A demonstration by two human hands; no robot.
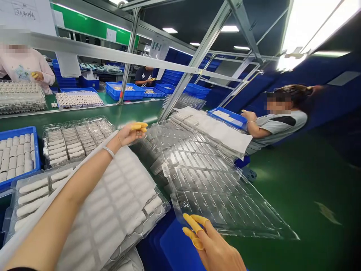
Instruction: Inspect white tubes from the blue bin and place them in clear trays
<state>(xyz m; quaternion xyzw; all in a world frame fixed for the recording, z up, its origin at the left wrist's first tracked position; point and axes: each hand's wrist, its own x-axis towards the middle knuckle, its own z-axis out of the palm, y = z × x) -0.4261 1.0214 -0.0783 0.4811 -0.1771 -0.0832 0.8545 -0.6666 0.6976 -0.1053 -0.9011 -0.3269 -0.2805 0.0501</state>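
Note:
My left hand (133,132), with yellow finger cots, is held over the far edge of a white sheet (113,188). Two of its fingers stretch right while the others curl loosely; I see nothing held. The sheet covers much of a clear tray (166,206) of white, roll-shaped pieces (32,201), its left edge lifted along my forearm. At the bottom, my right hand (213,241) has its cotted fingers extended and apart at the near edge of a clear ribbed plastic tray (208,180). Its thumb is hidden, and contact with the tray cannot be made out.
A blue bin (36,150) of white rolls and a filled clear tray (76,141) stand left. Metal posts (194,56) rise ahead. A co-worker (282,116) is at right beside a blue tray (228,117); other people work across the green bench (135,107).

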